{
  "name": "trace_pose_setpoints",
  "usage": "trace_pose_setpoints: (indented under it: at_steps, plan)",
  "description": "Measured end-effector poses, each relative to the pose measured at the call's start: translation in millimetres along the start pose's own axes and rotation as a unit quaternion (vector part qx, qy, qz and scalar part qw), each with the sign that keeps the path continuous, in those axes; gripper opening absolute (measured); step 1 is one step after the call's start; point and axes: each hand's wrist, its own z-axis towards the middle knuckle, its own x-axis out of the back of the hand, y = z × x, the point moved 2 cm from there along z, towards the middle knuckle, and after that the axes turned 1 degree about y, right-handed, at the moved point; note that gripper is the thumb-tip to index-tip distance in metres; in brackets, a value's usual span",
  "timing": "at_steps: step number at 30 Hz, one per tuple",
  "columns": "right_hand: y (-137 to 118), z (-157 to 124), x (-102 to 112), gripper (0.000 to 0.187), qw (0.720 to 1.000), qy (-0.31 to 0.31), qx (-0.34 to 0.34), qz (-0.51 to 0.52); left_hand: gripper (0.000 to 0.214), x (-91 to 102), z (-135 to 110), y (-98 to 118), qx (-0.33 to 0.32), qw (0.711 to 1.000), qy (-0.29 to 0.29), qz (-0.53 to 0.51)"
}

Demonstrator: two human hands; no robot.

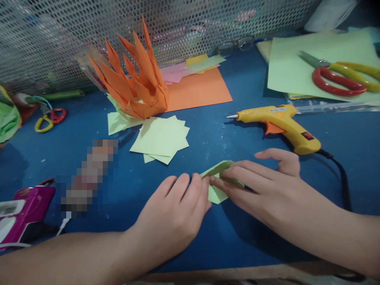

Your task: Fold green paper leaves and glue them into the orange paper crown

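Between my hands is a small piece of light green paper [218, 194], partly folded, with one flap curving up. My left hand [175, 209] pinches its left corner, fingers closed. My right hand [261, 190] grips the paper's right side with its fingers; one finger sticks up away from the rest. The fingers cover parts of the paper. Just beyond lies a fanned stack of light green paper squares [162, 136]. Behind that stands a folded orange paper piece [136, 87] with several pointed petals.
A yellow glue gun [276, 118] lies right of centre, its black cord running toward the front edge. Large scissors [338, 77] rest on green sheets [285, 63] at the back right. Small scissors [50, 118] and a purple packet [34, 209] lie left. A perforated metal panel [184, 27] borders the back.
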Motion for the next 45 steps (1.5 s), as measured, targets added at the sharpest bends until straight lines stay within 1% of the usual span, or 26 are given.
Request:
trace_pose_setpoints:
  at_steps: [2,4,10,13,17,20,22,26,29,33,38,41,45]
  plan:
    - [1,-1,0,0.038,1.0,-0.003,0.002,-0.006,0.028,-0.5,2,0,0.006,1.0,-0.025,0.007]
    - [0,-1,0,0.039,1.0,-0.004,0.002,-0.011,0.029,-0.3,3,1,0.003,0.999,-0.034,0.012]
    - [-7,-2,3,0.041,1.0,0.007,-0.01,-0.017,0.023,0.0,4,5,-0.006,0.999,-0.032,0.023]
    - [-7,-4,3,0.041,1.0,-0.005,0.01,-0.014,0.016,1.2,4,8,-0.011,0.999,-0.028,0.033]
    - [-5,-3,2,0.04,0.999,-0.016,0.033,-0.017,0.017,3.4,4,9,-0.023,0.999,-0.022,0.037]
    - [-3,-2,2,0.039,1.0,-0.012,0.026,0.0,0.018,3.3,4,9,-0.033,0.999,-0.01,0.019]
    - [-2,-2,0,0.036,1.0,-0.004,0.009,0.023,0.018,2.2,3,8,-0.031,1.0,0.003,0.003]
    - [1,-6,-4,0.023,0.995,0.009,-0.021,0.093,0.016,0.2,0,4,-0.021,0.998,0.057,-0.027]
    - [3,-7,-5,0.015,0.989,0.006,-0.042,0.139,0.018,0.9,-1,2,-0.014,0.996,0.074,-0.049]
    - [5,-2,-1,0.013,0.986,0.032,-0.043,0.155,0.02,3.7,0,0,-0.025,0.996,0.055,-0.066]
    - [4,0,1,0.025,0.995,0.036,-0.038,0.085,0.023,1.9,0,-2,-0.032,0.996,0.033,-0.08]
    - [5,-1,0,0.021,0.997,0.026,-0.047,0.054,0.025,-0.5,-1,-3,-0.05,0.993,0.027,-0.099]
    - [10,1,-3,0.019,0.996,0.018,-0.031,0.085,0.023,-1.3,-1,-5,-0.067,0.991,0.019,-0.111]
